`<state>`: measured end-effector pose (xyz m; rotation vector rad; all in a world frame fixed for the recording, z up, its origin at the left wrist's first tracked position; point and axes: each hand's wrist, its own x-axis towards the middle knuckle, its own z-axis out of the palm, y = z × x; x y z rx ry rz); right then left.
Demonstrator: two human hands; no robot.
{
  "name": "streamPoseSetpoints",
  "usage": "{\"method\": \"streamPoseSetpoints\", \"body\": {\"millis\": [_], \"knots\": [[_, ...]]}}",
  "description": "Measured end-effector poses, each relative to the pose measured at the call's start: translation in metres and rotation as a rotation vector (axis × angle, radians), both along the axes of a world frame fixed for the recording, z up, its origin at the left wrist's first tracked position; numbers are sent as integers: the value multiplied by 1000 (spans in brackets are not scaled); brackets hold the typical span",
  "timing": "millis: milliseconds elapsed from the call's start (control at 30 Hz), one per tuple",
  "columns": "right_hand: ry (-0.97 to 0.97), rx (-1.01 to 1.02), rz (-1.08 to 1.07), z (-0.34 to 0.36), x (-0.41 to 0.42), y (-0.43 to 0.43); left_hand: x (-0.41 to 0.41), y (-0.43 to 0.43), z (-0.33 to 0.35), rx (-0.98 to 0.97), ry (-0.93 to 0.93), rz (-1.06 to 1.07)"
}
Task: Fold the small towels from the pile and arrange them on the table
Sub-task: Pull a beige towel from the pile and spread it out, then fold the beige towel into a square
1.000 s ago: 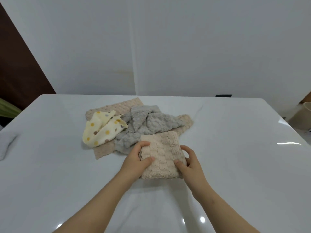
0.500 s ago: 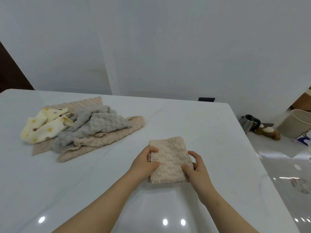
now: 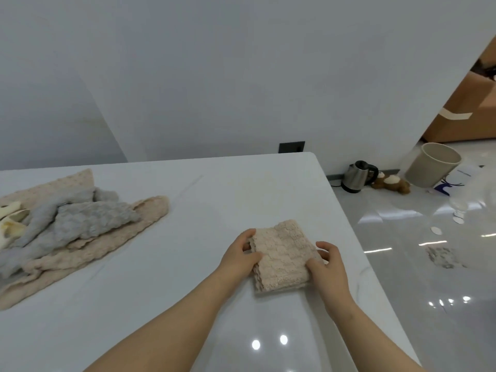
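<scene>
A folded beige towel (image 3: 281, 255) lies on the white table (image 3: 241, 189), toward its right side. My left hand (image 3: 240, 255) grips the towel's left edge and my right hand (image 3: 326, 261) grips its right edge. At the left of the table lies the pile: a crumpled grey towel (image 3: 80, 221) on top of spread beige towels (image 3: 107, 242), with a yellow dotted towel (image 3: 10, 221) at the far left, partly cut off by the frame.
The table's right edge (image 3: 346, 210) runs close to the folded towel. On the glossy floor beyond stand a steel kettle (image 3: 358, 176), a brown plush toy (image 3: 390, 181) and a beige bin (image 3: 432, 167). A cardboard box (image 3: 467, 114) is at the back right.
Both hands have carried the folded beige towel away from the pile to the right side of the table. The view has swung right, so the pile now sits at the left.
</scene>
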<state>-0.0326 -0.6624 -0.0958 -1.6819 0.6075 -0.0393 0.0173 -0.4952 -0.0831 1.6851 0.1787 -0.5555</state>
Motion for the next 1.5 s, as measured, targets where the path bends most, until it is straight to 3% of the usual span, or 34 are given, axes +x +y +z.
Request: {"method": "streamPoseSetpoints", "body": {"millis": [233,367,533,667,1100,1500], "knots": [[58,-331,-173,-7,5,-46,9,-65,-12,-17,74,-52],[208,-602,-98,-2,6,-58,12,-87,-14,-32,105,-136],[284,-715,74,-2,2,-54,15,-90,-15,268,-80,-364],[284,-801,136,0,-1,-40,15,-72,-10,505,-265,-419],[36,-747,497,23,15,88,-3,90,18,831,-449,-233],[-34,-786,741,8,19,294,-31,302,-1,1037,-572,-153]]}}
